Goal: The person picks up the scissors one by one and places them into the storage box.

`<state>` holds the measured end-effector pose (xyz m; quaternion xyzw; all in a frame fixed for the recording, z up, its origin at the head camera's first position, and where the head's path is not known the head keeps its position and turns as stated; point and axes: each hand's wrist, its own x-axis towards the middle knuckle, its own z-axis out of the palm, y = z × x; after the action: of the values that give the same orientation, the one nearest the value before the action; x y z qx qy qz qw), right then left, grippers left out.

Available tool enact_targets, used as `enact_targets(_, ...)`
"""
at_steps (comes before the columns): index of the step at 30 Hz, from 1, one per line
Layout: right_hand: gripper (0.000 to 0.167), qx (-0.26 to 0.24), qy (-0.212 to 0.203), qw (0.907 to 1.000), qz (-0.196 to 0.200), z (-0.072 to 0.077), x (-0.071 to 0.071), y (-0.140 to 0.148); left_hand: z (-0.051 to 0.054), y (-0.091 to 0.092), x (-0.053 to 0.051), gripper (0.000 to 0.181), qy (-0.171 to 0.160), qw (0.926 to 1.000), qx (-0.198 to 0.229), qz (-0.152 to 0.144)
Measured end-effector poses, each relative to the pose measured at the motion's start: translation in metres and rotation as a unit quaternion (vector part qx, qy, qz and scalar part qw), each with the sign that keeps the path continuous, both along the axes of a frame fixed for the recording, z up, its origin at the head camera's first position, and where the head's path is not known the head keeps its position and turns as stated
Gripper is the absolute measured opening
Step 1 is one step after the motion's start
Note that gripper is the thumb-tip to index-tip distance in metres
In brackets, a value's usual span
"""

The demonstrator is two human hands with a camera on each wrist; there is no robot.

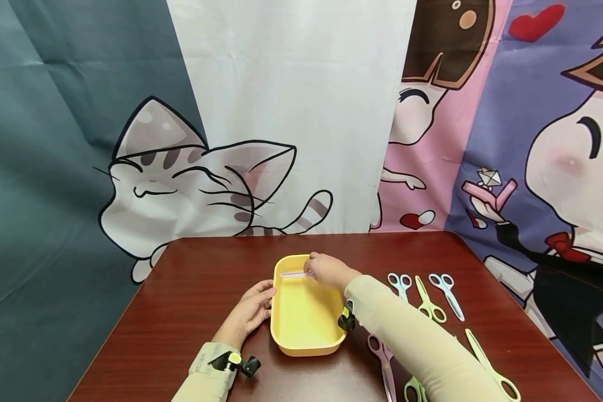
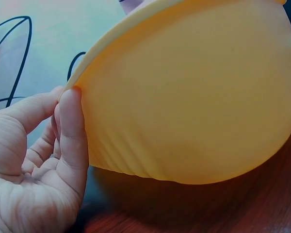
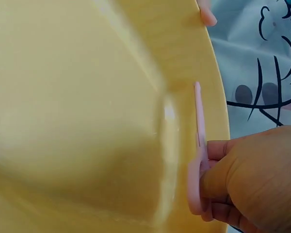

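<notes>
Yellow and smooth-walled, a tray (image 1: 309,324) stands on a red-brown desk (image 1: 206,290) as a person works over it with bare hands. At its far end are pink scissors (image 1: 292,274), the only pair seen within the tray's walls; the right hand (image 1: 329,271) has its grip pinched on their handles, the blades together and aimed leftward. Whether they touch the tray cannot be told.

The work looks to be at an early point: one pair is in hand and not yet let go, while at least six others lie outside, to the tray's right, with no hand on them. Among these are a blue pair (image 1: 402,290), green scissors (image 1: 422,289), a second blue pair (image 1: 454,307), a pale green pair (image 1: 482,353) and a mauve pair (image 1: 387,368) near the tray.

The right sleeve (image 1: 412,335) slants forward from the lower right, covering part of the row, the hand crossing the tray's far right corner. The left hand (image 1: 253,307) comes in from the near left, its grip pinching the tray's left rim, apparently to steady it.
</notes>
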<state>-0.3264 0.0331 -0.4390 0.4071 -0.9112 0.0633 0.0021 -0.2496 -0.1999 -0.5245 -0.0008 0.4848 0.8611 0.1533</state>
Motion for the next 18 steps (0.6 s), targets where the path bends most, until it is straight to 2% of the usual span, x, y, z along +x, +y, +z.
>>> enact_targets(12, 0.007, 0.041, -0.023, 0.9979, 0.045, -0.017, -0.017, -0.004, -0.001, 0.000, 0.000, 0.016, 0.012, 0.9998, -0.011, -0.009)
enact_targets(17, 0.005, 0.045, -0.029, 0.9979, 0.038, -0.019, -0.019, -0.005, 0.000, 0.000, 0.001, 0.016, 0.014, 0.9998, -0.004, -0.014)
enact_targets(18, 0.005, 0.049, -0.035, 0.9978, 0.029, -0.015, -0.015, -0.007, 0.000, 0.000, 0.001, 0.016, 0.015, 0.9998, -0.003, -0.014)
